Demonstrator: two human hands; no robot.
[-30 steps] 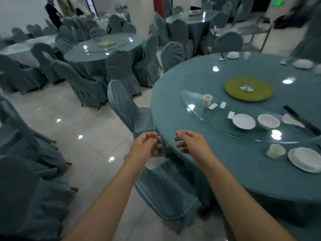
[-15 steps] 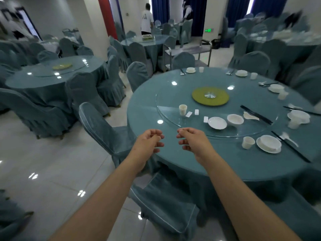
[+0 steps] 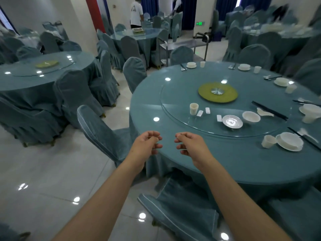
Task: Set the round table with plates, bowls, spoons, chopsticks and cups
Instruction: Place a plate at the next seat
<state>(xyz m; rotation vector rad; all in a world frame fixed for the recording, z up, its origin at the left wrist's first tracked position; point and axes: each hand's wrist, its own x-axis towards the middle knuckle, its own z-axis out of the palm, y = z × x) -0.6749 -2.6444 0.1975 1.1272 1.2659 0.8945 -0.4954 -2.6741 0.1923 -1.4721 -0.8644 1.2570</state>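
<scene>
Over round bench (image 3: 234, 159) edge: left hand (image 3: 145, 145) & right hand (image 3: 191, 145) near each other, fingers loosely curled, holding nothing.

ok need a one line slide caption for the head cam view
Both hands, left hand and right hand, hover empty at the edge of a partly set round table.

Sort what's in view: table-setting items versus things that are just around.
Job: round table; loose cup, plate, bowl, spoon, chopsticks on the glass turntable.
Around: neighbouring table; steel trolley; covered chair.
</scene>
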